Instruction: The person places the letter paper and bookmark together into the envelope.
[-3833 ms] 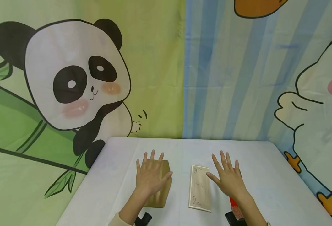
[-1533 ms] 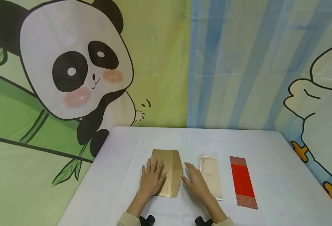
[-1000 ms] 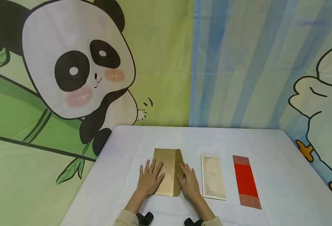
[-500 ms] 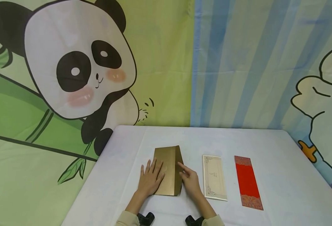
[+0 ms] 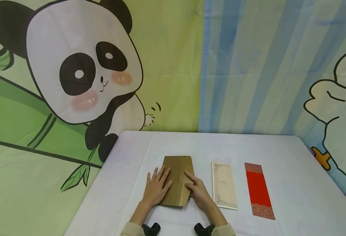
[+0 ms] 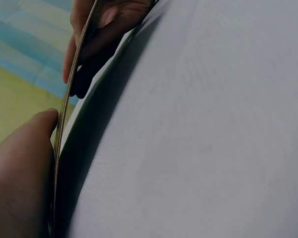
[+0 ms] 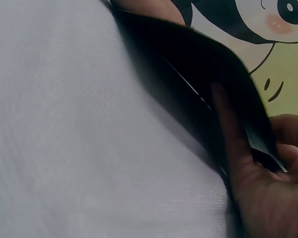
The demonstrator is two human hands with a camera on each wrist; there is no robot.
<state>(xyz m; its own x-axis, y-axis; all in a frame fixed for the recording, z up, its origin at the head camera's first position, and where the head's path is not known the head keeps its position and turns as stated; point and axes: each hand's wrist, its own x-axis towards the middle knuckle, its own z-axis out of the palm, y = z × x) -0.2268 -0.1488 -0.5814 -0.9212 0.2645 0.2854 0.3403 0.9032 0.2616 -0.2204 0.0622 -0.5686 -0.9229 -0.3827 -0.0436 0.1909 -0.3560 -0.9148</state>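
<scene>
A gold paper envelope [image 5: 175, 165], with a crease along its right-hand flap, lies in front of me on the table. My left hand [image 5: 155, 190] rests on its left part with the fingers spread. At the right edge, my right hand [image 5: 200, 195] pinches the flap between thumb and fingers. The left wrist view shows the envelope [image 6: 65, 111] edge-on, raised off the white surface, with right-hand fingers on both sides of it. The dark underside of the envelope [image 7: 213, 54] fills the middle of the right wrist view, one finger stretched along it.
Right of the envelope lies a cream card [image 5: 224, 186] with printed corner ornaments. Further right is a red paper strip [image 5: 258, 188] with patterned ends. The white table [image 5: 287, 157] ends at a patterned cloth backdrop [image 5: 173, 65].
Both hands came down from hovering over the table. The right hand moved left to the envelope's flap and now pinches it. The envelope has turned slightly, its far end shifting right.
</scene>
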